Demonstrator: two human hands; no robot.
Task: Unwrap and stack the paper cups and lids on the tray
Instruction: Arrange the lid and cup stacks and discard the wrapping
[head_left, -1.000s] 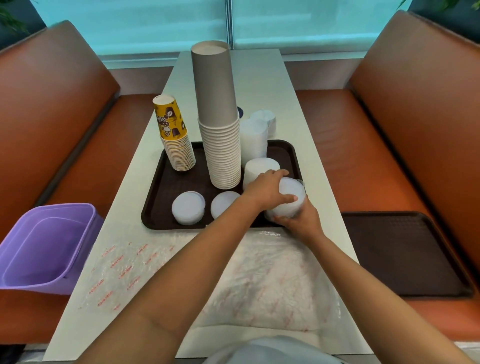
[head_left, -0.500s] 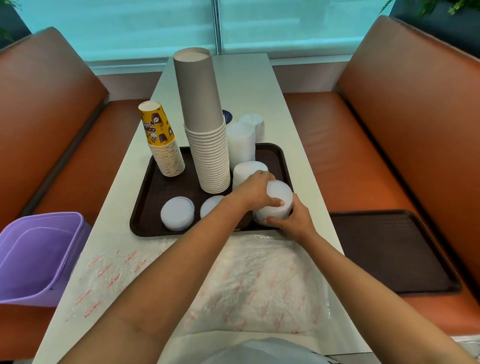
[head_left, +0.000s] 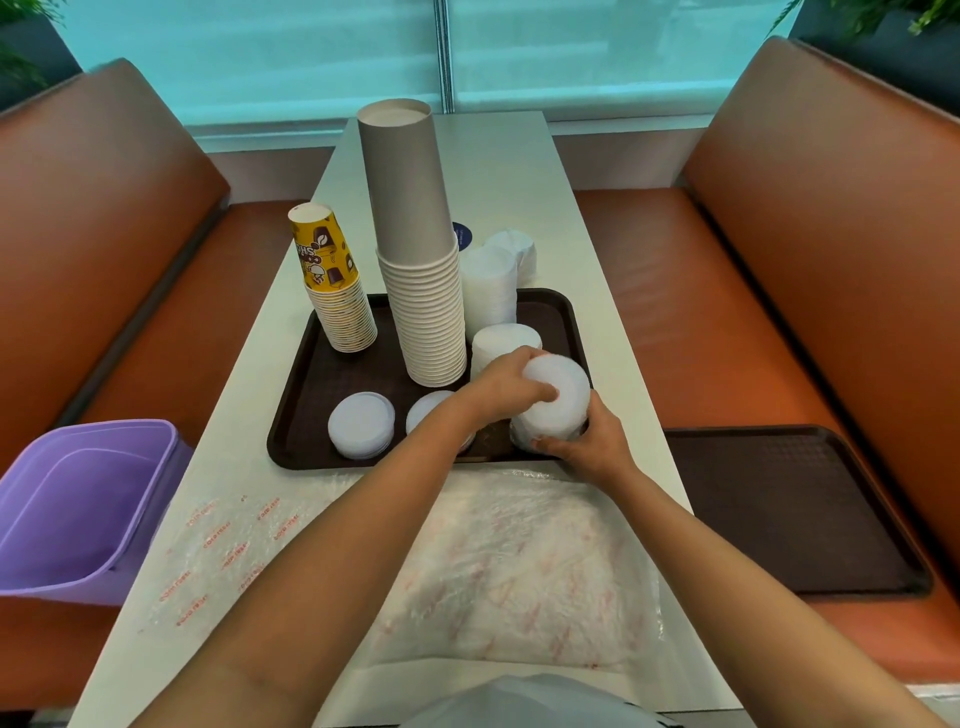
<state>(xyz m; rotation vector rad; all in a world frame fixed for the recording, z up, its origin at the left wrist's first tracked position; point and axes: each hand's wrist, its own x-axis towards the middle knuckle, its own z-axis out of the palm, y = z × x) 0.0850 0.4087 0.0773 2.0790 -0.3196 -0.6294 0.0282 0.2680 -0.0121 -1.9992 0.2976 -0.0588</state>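
Little had shifted since the earlier frames: both hands had stayed on the same lid stack (head_left: 555, 402) at the tray's (head_left: 291, 431) near right corner, and only the view had drifted slightly. The left hand (head_left: 506, 382) lay over the stack's top with its fingers curled onto the uppermost lid, while the right hand (head_left: 587, 447) cupped the stack's near side from below, fingers wrapped round it. Most of the work looked done. On the tray stood a short stack of yellow cups (head_left: 337, 291) at the far left, a tall stack of grey cups (head_left: 421, 270) beside it, and behind the hands more white lid stacks (head_left: 491, 291), one of them seeming to sit just past the tray's far edge, though that was hard to tell. Two low lid piles (head_left: 361, 425) lay at the near left, the second partly hidden by the left forearm. Empty wrap (head_left: 519, 561) lay spread on the worktop (head_left: 509, 171) in front of the person, so the unwrapping appeared finished. What seemed left was to settle this last stack, perhaps merge the low piles, and drop the wrap in the purple bin (head_left: 78, 509) at the left. A second tray (head_left: 789, 509) sat on the right bench.
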